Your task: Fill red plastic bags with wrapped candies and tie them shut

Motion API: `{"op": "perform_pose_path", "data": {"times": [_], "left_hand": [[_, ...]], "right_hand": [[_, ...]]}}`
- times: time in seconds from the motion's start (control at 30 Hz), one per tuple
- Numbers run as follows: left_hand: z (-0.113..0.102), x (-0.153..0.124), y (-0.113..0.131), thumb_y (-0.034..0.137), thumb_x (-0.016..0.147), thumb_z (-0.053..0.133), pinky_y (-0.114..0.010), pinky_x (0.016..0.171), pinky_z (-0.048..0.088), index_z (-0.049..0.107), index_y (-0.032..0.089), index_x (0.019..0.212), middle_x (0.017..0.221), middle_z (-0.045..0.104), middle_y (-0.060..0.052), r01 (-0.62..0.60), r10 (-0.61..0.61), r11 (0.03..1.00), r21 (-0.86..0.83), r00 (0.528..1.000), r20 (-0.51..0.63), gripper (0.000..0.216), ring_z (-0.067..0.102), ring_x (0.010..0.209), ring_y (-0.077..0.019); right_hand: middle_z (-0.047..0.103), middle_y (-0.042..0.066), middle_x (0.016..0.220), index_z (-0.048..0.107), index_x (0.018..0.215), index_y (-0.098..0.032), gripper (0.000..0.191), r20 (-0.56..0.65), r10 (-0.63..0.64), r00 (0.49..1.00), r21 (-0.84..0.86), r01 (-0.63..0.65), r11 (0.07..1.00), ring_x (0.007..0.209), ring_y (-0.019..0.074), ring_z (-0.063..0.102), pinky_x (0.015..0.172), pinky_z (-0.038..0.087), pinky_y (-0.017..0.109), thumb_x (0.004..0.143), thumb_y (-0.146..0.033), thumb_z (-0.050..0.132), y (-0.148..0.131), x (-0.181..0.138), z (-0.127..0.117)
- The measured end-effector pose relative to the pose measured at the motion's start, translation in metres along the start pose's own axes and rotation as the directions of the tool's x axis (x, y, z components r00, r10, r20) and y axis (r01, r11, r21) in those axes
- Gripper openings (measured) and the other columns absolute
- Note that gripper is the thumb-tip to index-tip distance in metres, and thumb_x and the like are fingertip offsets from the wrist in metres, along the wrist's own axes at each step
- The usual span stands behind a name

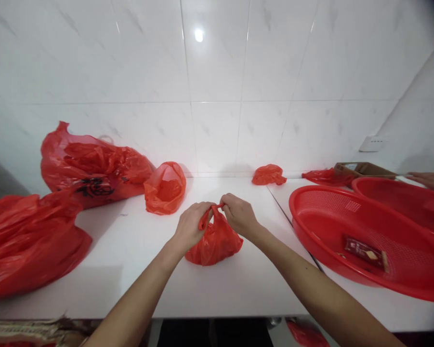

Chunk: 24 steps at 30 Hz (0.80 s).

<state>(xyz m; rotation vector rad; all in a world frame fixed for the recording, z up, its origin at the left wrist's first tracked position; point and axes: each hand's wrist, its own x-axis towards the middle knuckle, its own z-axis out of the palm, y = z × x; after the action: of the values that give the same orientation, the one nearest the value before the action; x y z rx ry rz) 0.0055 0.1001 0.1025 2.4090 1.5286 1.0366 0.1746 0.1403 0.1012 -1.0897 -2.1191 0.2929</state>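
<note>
A small red bag (217, 243) sits on the white table (130, 250), near the front edge, between the two arms. It is round and full at the bottom. Its top is pulled up into two thin ears.

The left hand (192, 224) is curled and pinches one ear between thumb and fingers. The right hand (239, 214) is curled too and pinches the other ear. The hands are close together, right over the top of the bag. The ears seem to cross between them, but the fingers hide that spot, so I can't be sure.

The bag looks thin, soft and crinkly. I think it is light, because it sits low and squashy. The plastic looks slick, so a loose grip could slip. A hard pull could tear it. The best place to hold it is the twisted ears at the top, not the puffy sides.

Behind it lie an open bag (165, 188) and a crumpled bag (269, 174). Two big bags (90, 168) lie to the left. A red basket (332, 207) on the right holds a packet (364, 251). Someone else's hand (429, 180) rests at the far right.
</note>
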Motion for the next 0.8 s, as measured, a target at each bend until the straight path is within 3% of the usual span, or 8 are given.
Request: {"op": "perform_pose_path", "data": {"times": [0.07,0.13,0.27,0.37,0.5,0.63,0.7,0.8], "left_hand": [[0.0,-0.011,-0.014,0.026,0.093,0.039,-0.032,0.079,0.045,0.063,0.026,0.103,0.101,0.068,-0.002,0.012,-0.013,0.999,-0.044,1.0,-0.023,0.026,0.059,0.09,-0.0202],[0.002,-0.03,-0.033,0.034,0.095,0.038,-0.034,0.084,0.045,0.066,0.025,0.096,0.1,0.069,-0.003,0.114,-0.122,0.99,-0.087,0.988,-0.09,0.029,0.06,0.093,-0.0211],[0.022,-0.078,-0.067,0.04,0.095,0.038,-0.033,0.074,0.048,0.063,0.023,0.075,0.079,0.069,-0.003,0.304,-0.325,0.943,-0.138,0.929,-0.174,0.037,0.063,0.075,-0.0204],[0.043,-0.093,-0.069,0.04,0.097,0.034,-0.033,0.075,0.049,0.062,0.022,0.083,0.087,0.068,-0.004,0.356,-0.388,0.919,-0.167,0.89,-0.238,0.036,0.063,0.079,-0.0197],[0.062,-0.072,-0.059,0.038,0.099,0.026,-0.032,0.09,0.044,0.054,0.021,0.106,0.113,0.062,-0.008,0.372,-0.411,0.911,-0.177,0.847,-0.338,0.034,0.058,0.104,-0.0193],[0.071,-0.045,-0.053,0.041,0.098,0.025,-0.026,0.07,0.045,0.051,0.023,0.086,0.082,0.064,-0.001,0.374,-0.396,0.918,-0.131,0.884,-0.248,0.034,0.06,0.075,-0.0157],[0.074,-0.039,-0.055,0.043,0.098,0.025,-0.025,0.06,0.04,0.047,0.024,0.078,0.066,0.058,0.003,0.399,-0.408,0.913,-0.087,0.893,-0.19,0.035,0.055,0.06,-0.0147],[0.072,-0.036,-0.063,0.044,0.097,0.025,-0.025,0.055,0.034,0.047,0.025,0.081,0.059,0.055,0.004,0.441,-0.439,0.897,-0.008,0.891,-0.116,0.033,0.053,0.055,-0.0157]], "right_hand": [[0.058,-0.001,0.083,0.054,0.081,-0.021,0.022,0.027,0.044,0.999,-0.181,-0.038,0.983,0.075,0.013,0.05,0.061,0.028,0.025,0.09,-0.018,0.034,0.012,-0.005,0.001],[0.06,-0.001,0.085,0.055,0.083,-0.021,0.022,0.045,0.138,0.989,-0.261,-0.122,0.958,0.078,0.0132,0.051,0.061,0.026,0.025,0.091,-0.018,0.035,0.031,-0.013,0.001],[0.06,0.0,0.076,0.055,0.076,-0.019,0.02,0.097,0.289,0.952,-0.285,-0.252,0.925,0.07,0.0131,0.051,0.058,0.024,0.025,0.088,-0.014,0.039,0.076,-0.032,0.009],[0.059,0.0,0.075,0.054,0.076,-0.019,0.024,0.098,0.368,0.925,-0.28,-0.329,0.902,0.068,0.013,0.05,0.056,0.025,0.024,0.089,-0.015,0.035,0.085,-0.039,0.022],[0.057,0.003,0.101,0.054,0.094,-0.022,0.026,0.012,0.399,0.917,-0.252,-0.383,0.889,0.087,0.0142,0.053,0.061,0.031,0.023,0.094,-0.02,0.029,0.057,-0.035,0.047],[0.053,0.003,0.104,0.054,0.106,-0.027,0.028,0.033,0.394,0.919,-0.26,-0.373,0.891,0.072,0.0121,0.053,0.058,0.029,0.024,0.099,-0.034,0.028,0.029,-0.032,0.077],[0.054,0.003,0.1,0.054,0.111,-0.028,0.032,0.051,0.406,0.912,-0.272,-0.378,0.885,0.062,0.0107,0.05,0.055,0.027,0.024,0.1,-0.038,0.025,0.03,-0.031,0.086],[0.058,0.001,0.088,0.054,0.11,-0.03,0.035,0.083,0.416,0.906,-0.275,-0.38,0.883,0.062,0.0119,0.051,0.055,0.026,0.024,0.1,-0.04,0.023,0.046,-0.026,0.085]]}}
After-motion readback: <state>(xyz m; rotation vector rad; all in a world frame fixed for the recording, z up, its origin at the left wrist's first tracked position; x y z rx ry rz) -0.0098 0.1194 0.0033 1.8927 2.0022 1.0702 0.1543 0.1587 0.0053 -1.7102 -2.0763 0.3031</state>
